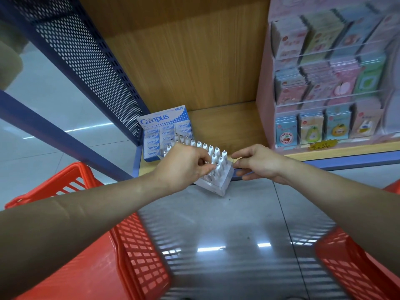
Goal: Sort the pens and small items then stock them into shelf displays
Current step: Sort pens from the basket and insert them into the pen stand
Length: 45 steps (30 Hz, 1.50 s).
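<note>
2 bare hands meet at a pen display box [219,185] that sits at the front of a wooden shelf [227,124], with its near corner jutting out past the shelf's blue front edge. Rows of white pens [211,148] stand upright in the box, tips up. The left hand [184,166] reaches in from the near left side, and its grip is pressed together, thumb and fingers pinching 1 pen in the near rows. The right hand [258,163] is at the box's right corner, fingers curled, its grip pinching the box's edge there.

Just behind the box, at the shelf's left end, stands a blue and white Campus carton [165,132], open at the front and stacked with small packets. A pink display rack [265,87] of pastel card packs fills the right side of the shelf. A blue perforated panel [86,61] closes the shelf's left side. Below the arms, 2 red baskets [134,245] flank a stretch of grey tiled floor [227,215].
</note>
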Available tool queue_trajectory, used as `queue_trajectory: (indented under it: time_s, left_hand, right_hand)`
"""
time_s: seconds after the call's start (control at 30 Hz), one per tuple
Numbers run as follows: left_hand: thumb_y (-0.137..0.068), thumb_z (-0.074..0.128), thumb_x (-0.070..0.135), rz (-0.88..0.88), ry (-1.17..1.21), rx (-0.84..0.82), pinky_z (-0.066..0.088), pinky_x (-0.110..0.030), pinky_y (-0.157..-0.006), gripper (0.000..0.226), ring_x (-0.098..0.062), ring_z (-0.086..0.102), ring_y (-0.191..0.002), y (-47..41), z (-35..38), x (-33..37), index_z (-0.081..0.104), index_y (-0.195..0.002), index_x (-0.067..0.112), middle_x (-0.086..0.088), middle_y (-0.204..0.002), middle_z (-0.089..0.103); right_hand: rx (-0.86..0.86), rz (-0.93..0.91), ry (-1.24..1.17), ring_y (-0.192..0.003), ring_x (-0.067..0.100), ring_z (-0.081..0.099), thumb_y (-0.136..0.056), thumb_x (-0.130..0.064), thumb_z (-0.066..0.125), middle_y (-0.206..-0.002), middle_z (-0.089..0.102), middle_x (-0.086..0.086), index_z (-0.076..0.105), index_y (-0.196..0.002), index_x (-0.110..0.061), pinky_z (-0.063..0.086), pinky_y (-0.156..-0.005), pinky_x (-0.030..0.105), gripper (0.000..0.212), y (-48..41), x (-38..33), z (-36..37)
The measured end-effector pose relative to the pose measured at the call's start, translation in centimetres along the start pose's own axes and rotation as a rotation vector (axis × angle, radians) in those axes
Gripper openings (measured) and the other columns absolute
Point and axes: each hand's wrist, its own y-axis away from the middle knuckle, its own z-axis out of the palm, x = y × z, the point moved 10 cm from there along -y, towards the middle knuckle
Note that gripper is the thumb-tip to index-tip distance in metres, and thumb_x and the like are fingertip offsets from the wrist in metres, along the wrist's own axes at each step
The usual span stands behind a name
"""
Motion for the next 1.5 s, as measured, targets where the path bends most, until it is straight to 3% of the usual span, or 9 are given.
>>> queue_trajectory:
  time_s: [0.17,0.37,0.43,0.5,0.63,0.87,1.0,1.1,1.5]
  left_hand:
    - [-0.084,0.069,0.035,0.035,-0.071,-0.156,0.035,-0.015,-0.055,0.015,-0.007,0.055,-0.065,0.3,2.3,0.5,0.074,-0.088,0.021,0.005,-0.074,0.069]
    - [-0.082,0.069,0.015,0.032,0.006,-0.118,0.047,-0.016,-0.067,0.009,-0.002,0.057,-0.068,-0.2,1.0,0.0,0.074,-0.089,0.019,0.008,-0.078,0.071]
    - [-0.081,0.068,0.014,0.084,-0.025,-0.124,0.049,-0.025,-0.070,0.009,-0.004,0.056,-0.070,0.0,1.2,0.1,0.074,-0.086,0.018,0.007,-0.081,0.071]
    - [-0.080,0.068,0.016,0.140,-0.053,-0.098,0.049,-0.029,-0.071,0.015,-0.003,0.052,-0.072,0.1,1.2,0.4,0.072,-0.093,0.022,0.010,-0.083,0.065]
    - [-0.080,0.068,0.030,0.218,-0.043,-0.101,0.044,-0.021,-0.073,0.033,-0.005,0.054,-0.083,-0.1,1.1,1.6,0.066,-0.113,0.033,0.010,-0.093,0.061]
    - [-0.082,0.070,0.020,0.306,-0.094,-0.087,0.049,-0.030,-0.068,0.010,-0.010,0.056,-0.074,-0.4,1.2,2.2,0.075,-0.090,0.017,0.004,-0.080,0.065]
    - [-0.082,0.072,0.020,0.282,-0.091,-0.070,0.041,-0.021,-0.071,0.011,-0.003,0.047,-0.076,-0.4,1.2,1.4,0.076,-0.092,0.016,0.006,-0.083,0.063]
    - [-0.081,0.072,0.019,0.299,-0.120,-0.089,0.038,-0.017,-0.071,0.010,-0.009,0.056,-0.081,-0.3,1.8,1.5,0.075,-0.090,0.016,0.008,-0.083,0.063]
    - [-0.084,0.067,0.026,0.296,-0.186,-0.150,0.041,-0.021,-0.073,0.012,-0.011,0.054,-0.085,-1.0,2.7,1.5,0.074,-0.092,0.023,0.008,-0.086,0.061]
  right_hand:
    - [0.000,0.010,-0.008,-0.082,0.013,0.068,-0.094,-0.008,0.058,-0.106,0.071,0.011,0.059,-0.127,-0.012,0.057,-0.070,0.024,0.034,-0.3,0.3,0.0]
    - [-0.012,0.021,-0.027,-0.090,0.017,0.069,-0.094,-0.009,0.058,-0.110,0.070,0.012,0.057,-0.129,-0.011,0.057,-0.069,0.023,0.036,-0.2,0.3,0.0]
    - [-0.011,0.025,-0.028,-0.089,0.017,0.068,-0.093,-0.008,0.058,-0.110,0.070,0.013,0.057,-0.131,-0.011,0.057,-0.068,0.023,0.037,-0.2,0.3,0.0]
    - [-0.012,0.028,-0.025,-0.089,0.017,0.068,-0.093,-0.007,0.058,-0.109,0.070,0.013,0.057,-0.131,-0.011,0.057,-0.068,0.023,0.038,-0.3,0.4,0.0]
    - [-0.015,0.030,-0.026,-0.087,0.015,0.068,-0.094,-0.007,0.058,-0.110,0.070,0.012,0.057,-0.130,-0.012,0.057,-0.067,0.022,0.037,-0.2,0.3,0.0]
    - [-0.012,0.029,-0.025,-0.086,0.017,0.069,-0.092,-0.005,0.058,-0.109,0.070,0.015,0.057,-0.129,-0.010,0.057,-0.068,0.023,0.038,-0.3,0.4,0.0]
    - [-0.013,0.023,-0.024,-0.087,0.017,0.068,-0.093,-0.005,0.058,-0.109,0.070,0.015,0.060,-0.125,-0.010,0.058,-0.073,0.025,0.033,-0.2,0.2,0.0]
    - [-0.013,0.017,-0.019,-0.089,0.017,0.068,-0.093,-0.005,0.058,-0.109,0.070,0.017,0.061,-0.124,-0.009,0.058,-0.077,0.027,0.031,-0.1,0.2,0.0]
    - [-0.029,0.017,-0.002,-0.095,0.018,0.066,-0.094,-0.003,0.056,-0.114,0.068,0.017,0.058,-0.128,-0.005,0.056,-0.083,0.028,0.033,0.0,0.3,0.1]
